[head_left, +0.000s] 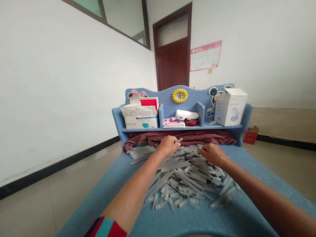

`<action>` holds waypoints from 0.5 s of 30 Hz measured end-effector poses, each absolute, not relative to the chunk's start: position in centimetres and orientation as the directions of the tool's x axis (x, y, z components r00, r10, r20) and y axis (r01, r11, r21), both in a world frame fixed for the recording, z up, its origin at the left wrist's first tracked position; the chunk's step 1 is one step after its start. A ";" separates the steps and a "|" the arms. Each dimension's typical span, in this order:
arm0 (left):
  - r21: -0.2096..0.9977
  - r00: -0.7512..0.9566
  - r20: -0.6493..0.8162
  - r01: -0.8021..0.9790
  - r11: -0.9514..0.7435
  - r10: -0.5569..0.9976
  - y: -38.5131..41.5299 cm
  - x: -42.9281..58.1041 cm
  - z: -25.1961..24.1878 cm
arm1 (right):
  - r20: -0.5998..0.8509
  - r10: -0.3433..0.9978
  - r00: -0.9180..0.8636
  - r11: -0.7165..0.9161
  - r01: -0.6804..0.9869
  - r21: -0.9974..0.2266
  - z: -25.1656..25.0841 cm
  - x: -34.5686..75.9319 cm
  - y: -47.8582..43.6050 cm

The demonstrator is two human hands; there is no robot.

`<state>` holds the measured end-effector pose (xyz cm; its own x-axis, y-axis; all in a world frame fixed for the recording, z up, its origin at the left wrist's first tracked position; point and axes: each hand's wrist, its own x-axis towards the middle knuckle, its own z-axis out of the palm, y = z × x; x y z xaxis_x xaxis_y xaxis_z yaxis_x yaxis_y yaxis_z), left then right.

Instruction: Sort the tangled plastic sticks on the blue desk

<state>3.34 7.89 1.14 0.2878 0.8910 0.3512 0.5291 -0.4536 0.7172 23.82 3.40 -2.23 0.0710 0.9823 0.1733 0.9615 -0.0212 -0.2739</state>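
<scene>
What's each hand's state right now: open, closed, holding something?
Left hand: closed, holding a pale strip.
Right hand: curled at the pile of pale strips; whether it grips one cannot be told.

Soft, even light faintly glazes the floor (71,187); edges look stretched.

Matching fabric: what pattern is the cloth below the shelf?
Dark red checked cloth, best seen in head view.
</scene>
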 end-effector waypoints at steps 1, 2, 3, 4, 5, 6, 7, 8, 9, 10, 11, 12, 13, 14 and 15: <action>0.662 0.319 0.345 0.584 -0.470 0.883 7.6 3.4 0.5 | 0.155 0.984 0.086 -0.044 0.964 -0.261 -2.2 24.1 4.0; 0.607 0.344 0.335 0.632 -0.481 0.877 7.3 3.4 0.0 | 0.140 0.986 0.094 -0.056 0.966 -0.252 -2.3 24.3 4.5; 0.557 0.364 0.325 0.672 -0.488 0.873 7.0 3.5 -0.4 | 0.125 0.987 0.102 -0.070 0.969 -0.237 -2.6 24.3 4.9; 0.511 0.377 0.316 0.705 -0.491 0.870 6.8 3.5 -0.7 | 0.109 0.988 0.107 -0.081 0.972 -0.222 -2.9 24.3 5.1; 0.470 0.387 0.311 0.731 -0.494 0.868 6.7 3.5 -0.9 | 0.096 0.989 0.109 -0.088 0.974 -0.207 -3.3 24.2 5.3; 0.434 0.392 0.309 0.752 -0.496 0.866 6.7 3.4 -1.0 | 0.084 0.991 0.107 -0.089 0.977 -0.195 -3.6 24.2 5.5; 0.403 0.394 0.307 0.771 -0.494 0.866 6.8 3.1 -1.1 | 0.074 0.992 0.105 -0.090 0.979 -0.184 -3.9 24.2 5.7; 0.376 0.393 0.302 0.788 -0.487 0.869 7.0 2.6 -1.1 | 0.065 0.993 0.103 -0.090 0.980 -0.175 -4.0 24.3 5.9; 0.351 0.388 0.292 0.807 -0.475 0.874 7.4 2.0 -1.0 | 0.060 0.993 0.103 -0.092 0.981 -0.170 -4.0 24.4 6.2; 0.327 0.381 0.274 0.827 -0.458 0.883 7.8 1.1 -0.9 | 0.059 0.993 0.102 -0.091 0.982 -0.168 -3.8 24.6 6.4; 0.301 0.371 0.251 0.848 -0.436 0.894 8.3 0.0 -0.8 | 0.063 0.993 0.096 -0.084 0.982 -0.169 -3.5 24.7 6.7; 0.273 0.358 0.222 0.870 -0.411 0.907 8.8 -1.2 -0.8 | 0.073 0.994 0.087 -0.073 0.982 -0.172 -3.1 24.8 6.9; 0.241 0.343 0.190 0.892 -0.383 0.920 9.2 -2.5 -0.8 | 0.088 0.993 0.075 -0.058 0.982 -0.178 -2.7 24.9 7.1; 0.206 0.324 0.157 0.913 -0.352 0.933 9.6 -3.8 -1.0 | 0.108 0.992 0.059 -0.038 0.981 -0.189 -2.2 24.8 7.3; 0.169 0.300 0.126 0.933 -0.319 0.945 9.8 -5.0 -1.2 | 0.131 0.990 0.046 -0.018 0.979 -0.203 -1.9 24.7 7.4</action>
